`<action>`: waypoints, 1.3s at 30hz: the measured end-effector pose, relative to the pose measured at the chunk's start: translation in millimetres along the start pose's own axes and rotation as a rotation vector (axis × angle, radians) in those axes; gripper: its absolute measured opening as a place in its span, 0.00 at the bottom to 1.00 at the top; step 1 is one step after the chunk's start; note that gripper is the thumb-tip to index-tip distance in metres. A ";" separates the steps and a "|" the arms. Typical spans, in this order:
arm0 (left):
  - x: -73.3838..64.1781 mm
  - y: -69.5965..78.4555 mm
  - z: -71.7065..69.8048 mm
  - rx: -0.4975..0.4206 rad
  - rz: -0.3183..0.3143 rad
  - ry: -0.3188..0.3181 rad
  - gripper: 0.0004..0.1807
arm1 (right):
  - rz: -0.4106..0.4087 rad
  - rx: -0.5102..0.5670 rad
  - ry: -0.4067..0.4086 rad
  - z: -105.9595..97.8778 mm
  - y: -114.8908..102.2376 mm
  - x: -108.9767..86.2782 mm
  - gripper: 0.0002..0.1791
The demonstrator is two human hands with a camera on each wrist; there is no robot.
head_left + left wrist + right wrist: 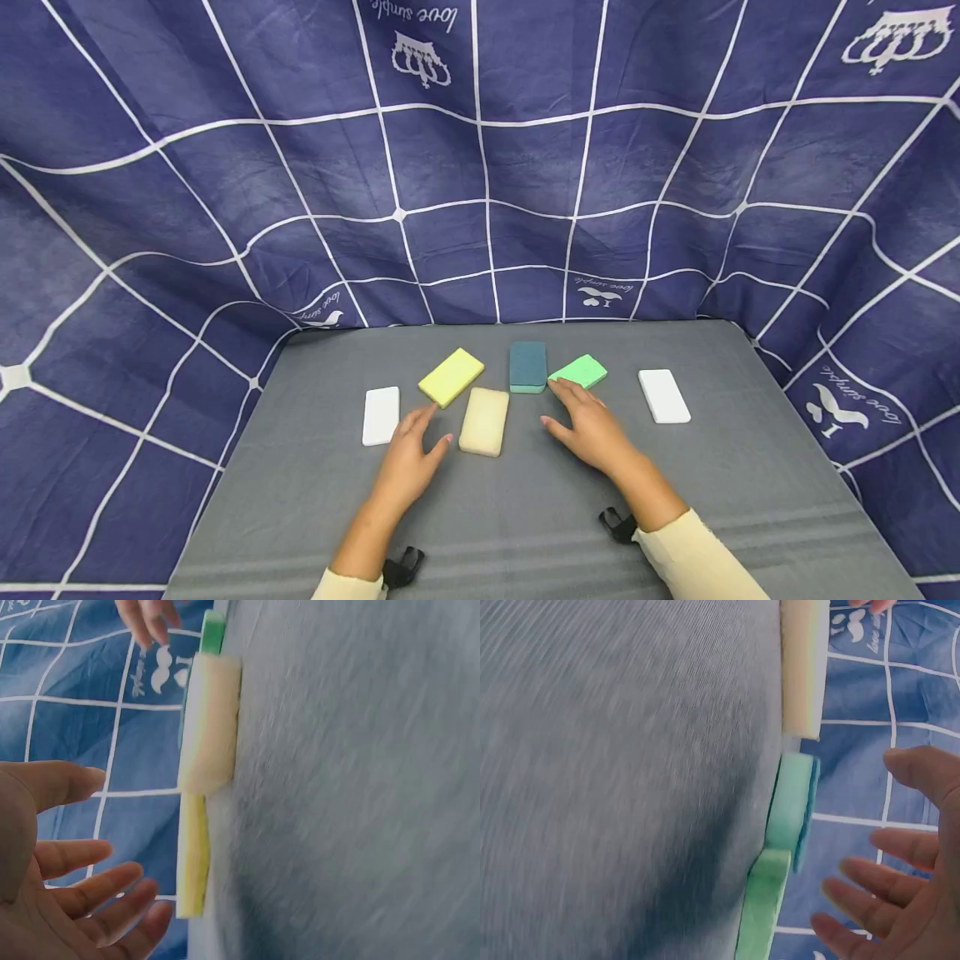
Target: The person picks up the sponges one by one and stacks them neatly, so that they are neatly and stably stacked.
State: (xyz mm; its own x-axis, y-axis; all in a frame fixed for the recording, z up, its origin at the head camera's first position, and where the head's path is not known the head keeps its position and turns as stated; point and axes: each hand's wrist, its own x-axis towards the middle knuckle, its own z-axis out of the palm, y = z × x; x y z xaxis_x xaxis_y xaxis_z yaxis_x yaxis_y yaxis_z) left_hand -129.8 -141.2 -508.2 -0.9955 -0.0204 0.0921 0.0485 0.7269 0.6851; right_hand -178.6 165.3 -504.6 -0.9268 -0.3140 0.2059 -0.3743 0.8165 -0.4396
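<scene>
A navy curtain (525, 167) with white grid lines rises beyond both hands. Below it spreads a table (510, 517) under grey cloth; its far edge lies past the sponges ahead of the hands, its side edges well out from either hand. Plain cloth gives room between the hands, back toward the sleeves, and to the right of the right hand.

The right hand (592, 429) and left hand (407, 454) hover above the cloth, fingers loosely spread, gripping nothing.

The cream sponge (483, 422), a thick rectangle with rounded corners, lies between the hands, just right of the left thumb. The flat yellow sponge (452, 377) sits slantwise just ahead of the left fingertips. Ahead and left of the right hand is the dark blue sponge (528, 365), layered over pale green. A smooth white block (381, 417) lies just left of the left fingers; a second white slab (664, 397) is apart, right of the right hand. Smallest in view, the bright green sponge (583, 370) lies angled at the right fingertips, its near edge partly covered by them.
</scene>
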 end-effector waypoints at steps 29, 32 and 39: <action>-12.5 -0.4 28.3 -0.204 -0.042 -0.057 0.22 | 0.052 0.248 -0.230 42.9 -21.3 30.5 0.35; -12.7 0.4 28.1 -0.227 -0.036 -0.077 0.23 | 0.039 0.249 -0.243 42.6 -23.3 32.7 0.36; -13.1 0.9 29.0 -0.261 -0.033 -0.092 0.22 | -0.002 0.284 -0.255 42.6 -26.3 33.3 0.35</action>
State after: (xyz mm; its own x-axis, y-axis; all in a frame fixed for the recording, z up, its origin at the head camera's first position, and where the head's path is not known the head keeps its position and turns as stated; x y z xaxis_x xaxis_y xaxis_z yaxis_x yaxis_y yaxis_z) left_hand -119.0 -120.4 -529.8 -0.9995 0.0303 0.0086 0.0232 0.5254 0.8505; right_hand -200.9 112.8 -523.3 -0.8903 -0.4554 -0.0014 -0.3367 0.6603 -0.6713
